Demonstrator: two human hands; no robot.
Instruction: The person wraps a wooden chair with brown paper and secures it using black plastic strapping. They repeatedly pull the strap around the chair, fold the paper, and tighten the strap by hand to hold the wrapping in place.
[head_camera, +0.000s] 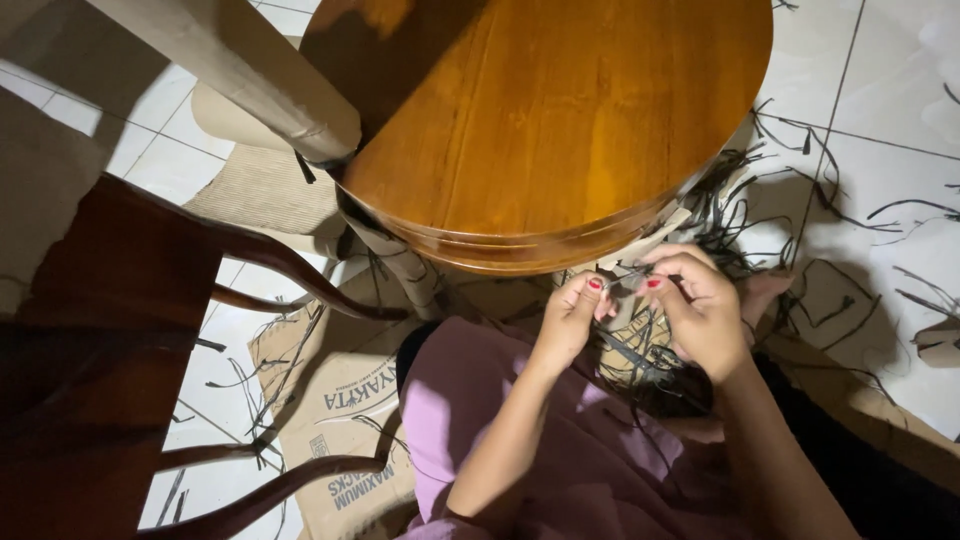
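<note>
At the far left a dark wooden chair stands on the white tiled floor, its curved rails reaching over a flattened cardboard sheet that lies under the person's lap. Above it, a thick cardboard tube leans against the round wooden surface, whose top is bare and glossy. Just below the surface's near edge, the left hand is closed in a pinch, thumb and fingers gripping one end of a thin black strip. Close beside it the right hand is also shut in a pinching grip on the same strip, held between the two hands above a tangle of loose black strips. More strips trail across the floor to the right.
</note>
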